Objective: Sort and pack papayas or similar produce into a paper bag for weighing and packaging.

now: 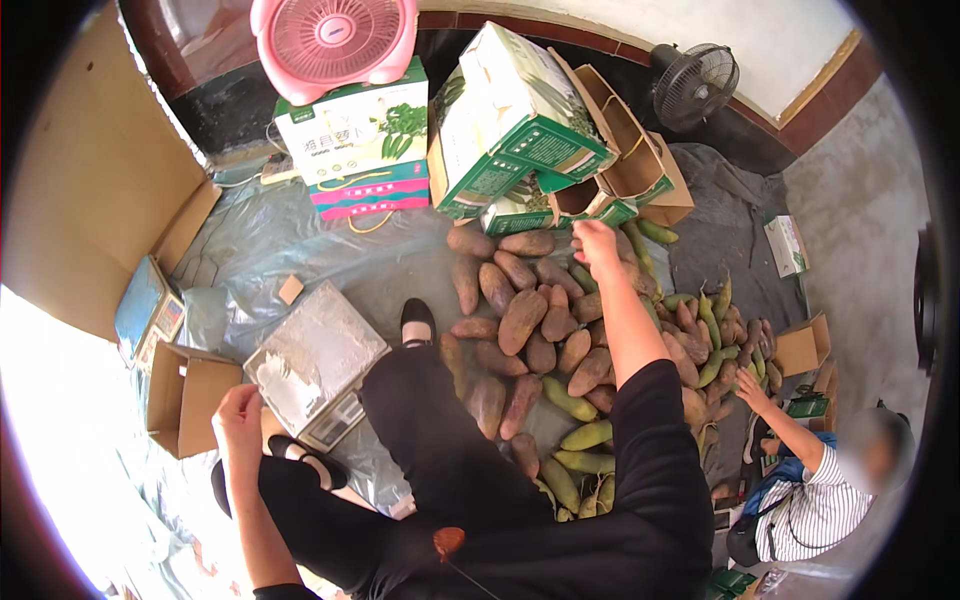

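Note:
My right hand [597,246] reaches forward with its fingers closed at the lower edge of a green-and-white carton [515,140]. Whether it grips the flap or something small is unclear. Below that hand lies a heap of long brown root vegetables [522,320], with green radishes [585,435] among them. My left hand [238,415] is held low with bent, closed fingers beside a flat platform scale [318,345]. What is in its fingers, if anything, does not show. The scale's plate carries a pale, wrinkled covering.
An open cardboard box [190,400] stands left of the scale. A pink fan [335,40] sits on stacked cartons [360,135], and a black fan [695,88] stands at the back. At right, another person [805,500] reaches toward the heap. Plastic sheeting [250,240] covers the floor.

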### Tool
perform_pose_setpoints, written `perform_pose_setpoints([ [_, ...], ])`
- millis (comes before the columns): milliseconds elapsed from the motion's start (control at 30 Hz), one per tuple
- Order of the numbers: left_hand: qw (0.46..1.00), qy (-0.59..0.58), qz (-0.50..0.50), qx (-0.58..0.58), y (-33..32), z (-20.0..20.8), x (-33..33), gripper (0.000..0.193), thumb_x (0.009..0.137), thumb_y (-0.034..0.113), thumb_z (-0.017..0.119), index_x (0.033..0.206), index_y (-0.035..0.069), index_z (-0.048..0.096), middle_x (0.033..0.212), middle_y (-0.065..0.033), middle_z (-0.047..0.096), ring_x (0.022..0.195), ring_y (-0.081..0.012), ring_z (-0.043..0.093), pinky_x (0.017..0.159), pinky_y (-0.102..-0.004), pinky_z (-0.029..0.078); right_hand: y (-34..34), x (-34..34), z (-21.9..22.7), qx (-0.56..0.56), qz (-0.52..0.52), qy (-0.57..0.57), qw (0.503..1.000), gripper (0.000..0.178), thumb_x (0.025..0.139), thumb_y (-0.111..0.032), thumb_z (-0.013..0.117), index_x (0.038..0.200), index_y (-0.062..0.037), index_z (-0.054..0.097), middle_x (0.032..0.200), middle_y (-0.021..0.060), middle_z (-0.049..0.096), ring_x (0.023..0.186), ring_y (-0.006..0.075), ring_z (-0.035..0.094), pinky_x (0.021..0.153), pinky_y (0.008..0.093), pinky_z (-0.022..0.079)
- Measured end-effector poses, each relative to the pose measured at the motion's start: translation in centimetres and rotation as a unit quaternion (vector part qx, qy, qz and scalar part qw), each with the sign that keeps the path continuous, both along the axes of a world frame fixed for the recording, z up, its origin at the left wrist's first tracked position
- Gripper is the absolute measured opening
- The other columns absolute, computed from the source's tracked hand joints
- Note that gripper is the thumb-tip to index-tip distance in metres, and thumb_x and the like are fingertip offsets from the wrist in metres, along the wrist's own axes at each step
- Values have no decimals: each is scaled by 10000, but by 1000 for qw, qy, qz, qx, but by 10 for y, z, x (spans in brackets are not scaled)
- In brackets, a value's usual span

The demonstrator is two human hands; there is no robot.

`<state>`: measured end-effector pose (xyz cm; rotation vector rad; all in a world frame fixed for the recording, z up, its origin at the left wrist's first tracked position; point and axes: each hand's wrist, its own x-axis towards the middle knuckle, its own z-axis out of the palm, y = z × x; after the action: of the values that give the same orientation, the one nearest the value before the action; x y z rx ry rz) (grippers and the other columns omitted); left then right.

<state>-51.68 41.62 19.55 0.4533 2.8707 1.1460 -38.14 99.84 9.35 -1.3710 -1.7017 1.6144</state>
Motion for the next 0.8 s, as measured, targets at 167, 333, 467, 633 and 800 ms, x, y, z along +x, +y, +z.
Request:
perform_pose_setpoints([
  [167, 986, 4, -42, -161, -1, -46, -13, 126, 767, 78, 594, 847, -8, 639, 779, -163, 627, 737, -302, 615, 677, -363, 475, 84, -14, 8, 29, -66, 69, 995, 286, 845, -382, 595, 1000, -143, 574, 867, -22, 577, 760, 149, 552, 680, 369, 436],
  [333, 986, 9, -50, -161, -4, -48, -11, 110, 739, 61, 584, 799, -15, 636, 743, -168, 614, 705, -316, 597, 658, -379, 467, 122, -33, 21, 34, -131, 66, 989, 483, 833, -510, 582, 1126, -128, 545, 1074, 28, 514, 959, 202, 469, 776, 443, 422],
  [467, 985, 27, -48, -165, -10, -57, -12, 108, 717, 62, 587, 772, -16, 637, 703, -170, 602, 654, -305, 592, 625, -376, 466, 149, -50, 22, 39, -159, 67, 984, 617, 820, -569, 561, 1234, -121, 474, 1224, 42, 441, 1096, 226, 403, 859, 475, 390],
  [633, 980, 0, -41, -193, -10, -58, -13, 118, 714, 72, 589, 777, -16, 636, 710, -176, 604, 682, -322, 596, 646, -387, 471, 158, -64, 28, -19, -167, 102, 980, 838, 766, -648, 570, 1390, -157, 302, 1420, 57, 284, 1284, 241, 279, 983, 481, 322],
  [800, 980, -24, -31, -194, -4, -55, -9, 127, 718, 79, 592, 782, -21, 637, 718, -186, 605, 701, -330, 600, 661, -392, 474, 141, -70, 39, -77, -95, 213, 969, 1061, 721, -671, 603, 1444, -47, 140, 1498, 93, 174, 1363, 235, 185, 1075, 447, 176],
])
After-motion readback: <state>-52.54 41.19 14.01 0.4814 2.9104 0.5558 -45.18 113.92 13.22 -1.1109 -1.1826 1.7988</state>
